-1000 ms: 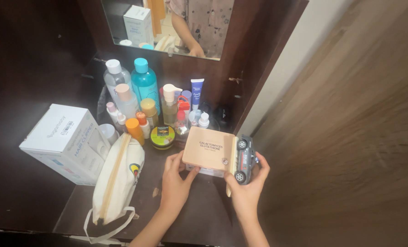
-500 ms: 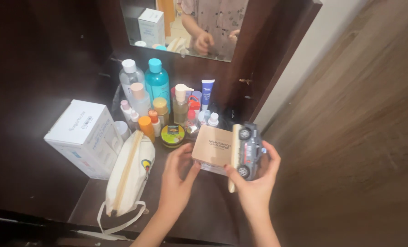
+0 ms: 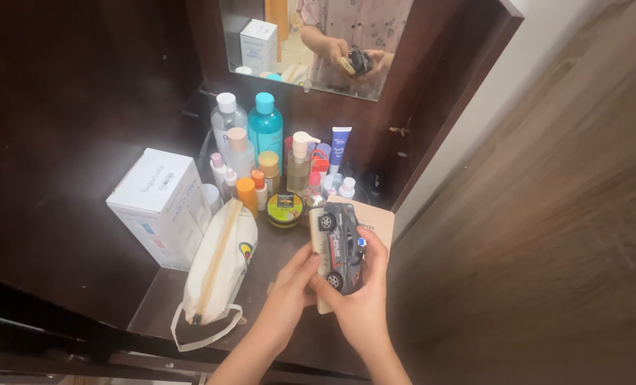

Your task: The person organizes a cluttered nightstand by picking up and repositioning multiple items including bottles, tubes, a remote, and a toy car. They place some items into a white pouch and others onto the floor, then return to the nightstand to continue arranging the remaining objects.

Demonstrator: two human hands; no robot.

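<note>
My right hand (image 3: 360, 303) grips a grey toy car (image 3: 343, 246) together with a flat pale wooden stick (image 3: 319, 267) pressed along its left side. The fingers of my left hand (image 3: 289, 292) pinch the stick's left edge, just beside the car. A tan cardboard box (image 3: 378, 219) lies on the dark shelf (image 3: 154, 299) right behind the car, and neither hand holds it. The mirror (image 3: 261, 11) above reflects both hands with the car.
A white carton (image 3: 162, 207) and a cream zip pouch (image 3: 218, 267) lie to the left. Several bottles and tubes (image 3: 264, 135) and a round yellow-lidded jar (image 3: 284, 209) crowd the back of the shelf. A wooden door (image 3: 546, 214) stands close on the right.
The tan box has left my hands and now lies on the shelf. My right hand brought the car and stick left, in front of the box, and my left hand moved onto the stick.
</note>
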